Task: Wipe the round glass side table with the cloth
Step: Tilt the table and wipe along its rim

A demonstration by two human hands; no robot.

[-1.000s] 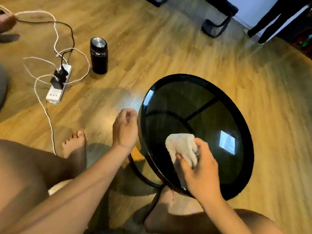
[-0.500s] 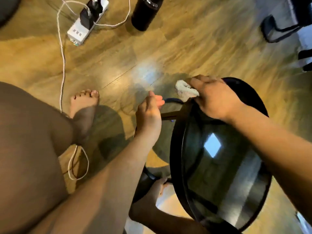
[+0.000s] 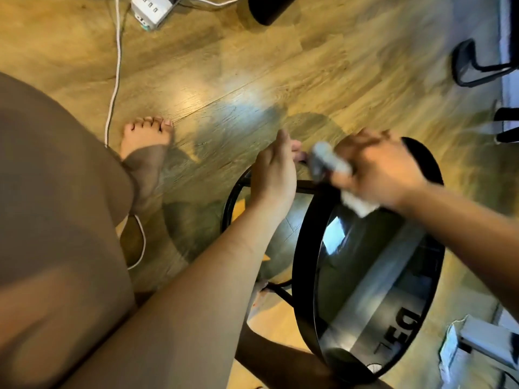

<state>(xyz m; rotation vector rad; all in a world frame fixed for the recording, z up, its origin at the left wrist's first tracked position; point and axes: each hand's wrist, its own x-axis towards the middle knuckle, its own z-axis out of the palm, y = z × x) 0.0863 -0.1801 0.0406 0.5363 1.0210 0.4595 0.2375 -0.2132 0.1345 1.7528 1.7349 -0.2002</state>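
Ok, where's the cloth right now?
In the head view the cloth is bunched in the right hand at the far rim of the glass table, just right of the left hand.

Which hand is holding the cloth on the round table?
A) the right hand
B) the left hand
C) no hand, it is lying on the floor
A: the right hand is closed on the cloth at the far edge of the round glass table, while the left hand has no cloth in it.
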